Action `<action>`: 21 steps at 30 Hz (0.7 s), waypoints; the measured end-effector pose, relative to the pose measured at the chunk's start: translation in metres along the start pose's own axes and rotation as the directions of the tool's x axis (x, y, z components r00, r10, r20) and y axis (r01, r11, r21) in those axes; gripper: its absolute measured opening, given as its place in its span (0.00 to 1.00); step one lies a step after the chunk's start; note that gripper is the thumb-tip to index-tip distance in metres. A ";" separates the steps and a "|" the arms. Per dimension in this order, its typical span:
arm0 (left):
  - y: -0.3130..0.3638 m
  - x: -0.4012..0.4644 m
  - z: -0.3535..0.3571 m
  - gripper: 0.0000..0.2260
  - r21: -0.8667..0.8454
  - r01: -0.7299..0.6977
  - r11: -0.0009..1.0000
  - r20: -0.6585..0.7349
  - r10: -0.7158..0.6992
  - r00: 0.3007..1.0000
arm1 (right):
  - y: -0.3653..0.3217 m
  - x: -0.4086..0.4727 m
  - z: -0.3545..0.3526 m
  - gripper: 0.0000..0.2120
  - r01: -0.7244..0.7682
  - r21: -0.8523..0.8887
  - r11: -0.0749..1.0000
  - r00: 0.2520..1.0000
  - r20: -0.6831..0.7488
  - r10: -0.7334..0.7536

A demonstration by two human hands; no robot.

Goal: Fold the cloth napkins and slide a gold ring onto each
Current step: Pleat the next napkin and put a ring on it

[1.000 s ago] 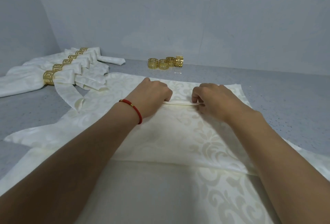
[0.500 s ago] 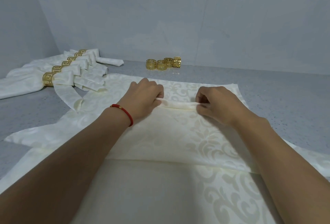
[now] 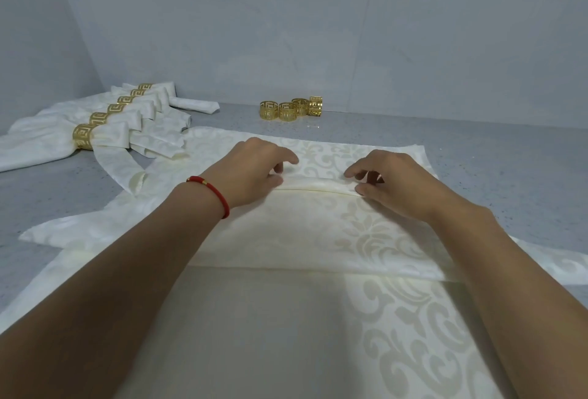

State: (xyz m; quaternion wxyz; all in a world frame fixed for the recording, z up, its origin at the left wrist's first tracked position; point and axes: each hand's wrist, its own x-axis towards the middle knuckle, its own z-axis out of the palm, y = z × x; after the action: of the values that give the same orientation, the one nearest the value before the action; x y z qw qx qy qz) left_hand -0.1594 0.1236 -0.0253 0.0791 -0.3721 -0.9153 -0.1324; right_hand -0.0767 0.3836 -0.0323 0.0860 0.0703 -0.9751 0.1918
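Right now, in the head view, your left hand and right hand each pinch one end of a raised pleat in the cream napkin, thumbs and fingertips closed on the fabric. That napkin lies spread on the grey counter straight ahead of you, its near part doubled over into a flat band.

Your risk from here, as I judge it: the pleat is held only at its ends, so if one hand lets go first, the ridge could slump or skew, leaving uneven folds that bunch when a ring goes on. The cloth looks smooth and a little glossy, so layers may slide.

It is pale damask with a scrolling leaf pattern and a narrow hemmed edge. Finished napkins already wearing rings sit at far left; four loose gold rings wait near the back wall.
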 end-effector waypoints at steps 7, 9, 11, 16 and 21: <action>0.003 0.000 0.003 0.03 0.158 0.012 0.987 -0.015 -0.010 1.000 | -0.005 0.001 -0.001 0.04 -0.034 -0.120 0.992 0.999 -0.028 0.031; 0.007 0.000 0.002 0.07 0.231 -0.013 0.973 -0.070 0.030 0.997 | -0.008 0.002 0.001 0.07 -0.026 -0.148 0.989 0.995 -0.097 0.011; 0.010 -0.001 0.002 0.09 0.256 -0.042 0.966 -0.045 0.055 0.997 | -0.009 0.004 0.003 0.09 -0.003 -0.176 0.984 0.997 -0.081 -0.012; 0.011 -0.004 -0.010 0.08 0.115 0.003 0.993 0.173 -0.023 0.985 | -0.003 0.000 -0.005 0.06 -0.065 -0.098 0.993 0.996 0.057 0.071; 0.007 -0.005 -0.009 0.10 0.014 0.051 0.999 0.114 -0.053 0.992 | 0.005 0.001 -0.003 0.08 -0.021 -0.054 0.998 0.999 0.046 0.024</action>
State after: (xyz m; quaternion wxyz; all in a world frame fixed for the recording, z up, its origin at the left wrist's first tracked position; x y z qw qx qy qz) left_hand -0.1509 0.1225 -0.0170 0.0249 -0.3547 -0.9284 -0.1078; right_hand -0.0783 0.3897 -0.0309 0.0631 0.0615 -0.9824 0.1648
